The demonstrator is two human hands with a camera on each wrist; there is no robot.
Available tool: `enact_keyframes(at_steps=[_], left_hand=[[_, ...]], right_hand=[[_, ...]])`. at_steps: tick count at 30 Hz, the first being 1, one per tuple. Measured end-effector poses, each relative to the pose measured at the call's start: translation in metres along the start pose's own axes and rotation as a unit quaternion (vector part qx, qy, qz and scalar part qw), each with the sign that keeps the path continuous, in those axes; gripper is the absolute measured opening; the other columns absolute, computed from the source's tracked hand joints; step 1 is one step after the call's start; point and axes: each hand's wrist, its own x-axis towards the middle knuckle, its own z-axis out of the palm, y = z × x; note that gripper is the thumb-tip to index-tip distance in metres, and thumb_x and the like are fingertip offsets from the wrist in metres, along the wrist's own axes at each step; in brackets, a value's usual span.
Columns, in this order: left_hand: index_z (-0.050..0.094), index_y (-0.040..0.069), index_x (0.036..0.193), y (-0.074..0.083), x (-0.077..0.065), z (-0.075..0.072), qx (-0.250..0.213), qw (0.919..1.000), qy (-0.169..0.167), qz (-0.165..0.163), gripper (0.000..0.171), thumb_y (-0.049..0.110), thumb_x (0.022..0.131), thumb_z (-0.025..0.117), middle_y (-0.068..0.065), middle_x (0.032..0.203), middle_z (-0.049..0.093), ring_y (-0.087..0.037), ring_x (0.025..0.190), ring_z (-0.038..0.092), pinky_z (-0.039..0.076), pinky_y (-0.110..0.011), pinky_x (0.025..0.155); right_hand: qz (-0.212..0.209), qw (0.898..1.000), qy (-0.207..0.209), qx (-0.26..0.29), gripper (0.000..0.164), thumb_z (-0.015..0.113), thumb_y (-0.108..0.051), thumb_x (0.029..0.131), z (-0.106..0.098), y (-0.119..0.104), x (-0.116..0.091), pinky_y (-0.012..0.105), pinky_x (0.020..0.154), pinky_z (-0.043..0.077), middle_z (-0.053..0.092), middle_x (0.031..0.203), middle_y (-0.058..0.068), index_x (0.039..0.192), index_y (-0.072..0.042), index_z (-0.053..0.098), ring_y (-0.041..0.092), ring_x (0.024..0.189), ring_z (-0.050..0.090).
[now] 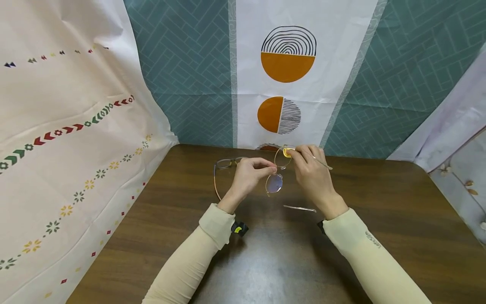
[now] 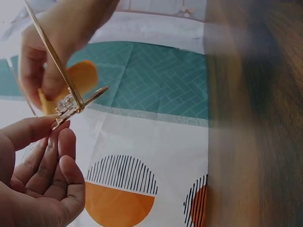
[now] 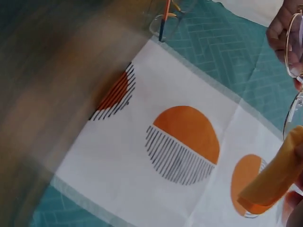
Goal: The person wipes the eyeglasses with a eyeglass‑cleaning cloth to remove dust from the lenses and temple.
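Note:
Round, thin gold-rimmed eyeglasses (image 1: pixel 274 184) are held up over the table, one lens above the other. My left hand (image 1: pixel 248 173) pinches them near the bridge between thumb and fingertips. A yellow cloth (image 1: pixel 287 153) is in my right hand (image 1: pixel 314 179), held at the upper lens by thumb and fingers. The left wrist view shows a gold temple (image 2: pixel 52 54) rising from the frame. In the right wrist view, the folded cloth (image 3: pixel 272 175) sits beside the lower rim, and part of the right hand is cut off.
A second pair of dark-framed eyeglasses (image 1: pixel 224 164) with an orange-brown temple lies behind my left hand. A thin silvery rod (image 1: pixel 300 208) lies on the brown wooden table (image 1: pixel 379 202) near my right wrist. Patterned cloth (image 1: pixel 190 84) hangs at the back and the sides.

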Motion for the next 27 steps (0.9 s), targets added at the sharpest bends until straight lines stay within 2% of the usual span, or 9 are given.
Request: enact_keyframes(at_steps=[2, 5, 10, 13, 15, 17, 21, 24, 27], left_hand=[[0.083, 0.007, 0.096, 0.000, 0.000, -0.001, 0.000, 1.0000, 0.002, 0.004, 0.011, 0.016, 0.089, 0.082, 0.000, 0.087, 0.079, -0.013, 0.087, 0.069, 0.052, -0.028, 0.078], [0.083, 0.007, 0.096, -0.001, 0.001, -0.003, 0.000, 0.9999, 0.010, 0.013, 0.010, 0.015, 0.089, 0.082, -0.001, 0.086, 0.078, -0.014, 0.083, 0.070, 0.051, -0.028, 0.073], [0.083, 0.007, 0.096, -0.001, 0.001, -0.005, -0.007, 0.9996, 0.019, 0.018, 0.009, 0.013, 0.090, 0.081, -0.004, 0.086, 0.078, -0.016, 0.082, 0.069, 0.050, -0.029, 0.070], [0.083, 0.006, 0.096, 0.000, 0.001, -0.004, -0.025, 0.9993, 0.025, 0.012, 0.010, 0.013, 0.090, 0.081, -0.004, 0.088, 0.078, -0.016, 0.085, 0.069, 0.051, -0.028, 0.074], [0.083, 0.005, 0.096, 0.000, 0.001, -0.004, -0.037, 0.9988, 0.030, 0.009, 0.010, 0.013, 0.089, 0.081, -0.004, 0.089, 0.078, -0.015, 0.086, 0.068, 0.052, -0.027, 0.077], [0.082, 0.004, 0.095, 0.001, 0.001, -0.003, -0.049, 0.9982, 0.036, 0.008, 0.010, 0.011, 0.089, 0.081, -0.005, 0.089, 0.079, -0.015, 0.085, 0.069, 0.052, -0.027, 0.077], [0.082, 0.003, 0.095, 0.000, 0.001, -0.001, -0.059, 0.9969, 0.050, 0.013, 0.009, 0.010, 0.088, 0.082, -0.006, 0.090, 0.079, -0.014, 0.082, 0.070, 0.050, -0.026, 0.073], [0.082, 0.002, 0.094, -0.001, 0.001, 0.000, -0.068, 0.9958, 0.058, 0.019, 0.009, 0.010, 0.089, 0.081, -0.006, 0.091, 0.079, -0.013, 0.081, 0.070, 0.051, -0.025, 0.073], [0.082, 0.001, 0.094, -0.003, 0.001, 0.003, -0.075, 0.9950, 0.061, 0.024, 0.010, 0.010, 0.090, 0.081, -0.006, 0.092, 0.079, -0.013, 0.081, 0.069, 0.051, -0.025, 0.072]], right_hand=[[0.015, 1.000, -0.002, 0.015, 0.019, 0.062, 0.013, 0.094, 0.003, 0.000, -0.002, 0.052, 0.075, 0.043, 0.065, 0.098, 0.018, 0.108, 0.003, 0.070, 0.041, 0.089, 0.056], [0.060, 0.996, -0.006, 0.065, 0.017, 0.064, 0.014, 0.093, 0.006, -0.002, -0.006, 0.051, 0.078, 0.042, 0.066, 0.095, 0.017, 0.105, 0.003, 0.072, 0.040, 0.088, 0.057], [0.138, 0.978, -0.028, 0.153, 0.018, 0.068, 0.016, 0.089, 0.004, -0.008, -0.008, 0.048, 0.085, 0.042, 0.068, 0.092, 0.015, 0.100, 0.004, 0.075, 0.036, 0.087, 0.058], [0.196, 0.964, 0.004, 0.181, 0.019, 0.069, 0.018, 0.089, -0.005, -0.011, -0.008, 0.040, 0.082, 0.042, 0.072, 0.094, 0.016, 0.100, 0.004, 0.076, 0.034, 0.088, 0.059], [0.217, 0.957, 0.028, 0.189, 0.019, 0.070, 0.018, 0.088, -0.011, -0.015, -0.010, 0.032, 0.077, 0.041, 0.073, 0.094, 0.017, 0.099, 0.004, 0.076, 0.031, 0.086, 0.059], [0.205, 0.961, 0.034, 0.184, 0.020, 0.070, 0.018, 0.087, -0.016, -0.020, -0.014, 0.025, 0.073, 0.041, 0.071, 0.094, 0.016, 0.099, 0.003, 0.076, 0.026, 0.082, 0.058], [0.139, 0.974, 0.011, 0.180, 0.023, 0.071, 0.020, 0.086, -0.016, -0.033, -0.022, 0.018, 0.065, 0.041, 0.065, 0.092, 0.013, 0.102, 0.004, 0.075, 0.019, 0.074, 0.054], [0.106, 0.979, 0.005, 0.171, 0.025, 0.072, 0.019, 0.086, -0.011, -0.041, -0.025, 0.021, 0.070, 0.048, 0.064, 0.095, 0.013, 0.105, 0.005, 0.073, 0.020, 0.080, 0.058], [0.082, 0.983, 0.000, 0.165, 0.024, 0.072, 0.017, 0.087, -0.007, -0.046, -0.025, 0.029, 0.074, 0.055, 0.065, 0.097, 0.013, 0.108, 0.005, 0.073, 0.024, 0.086, 0.062]])
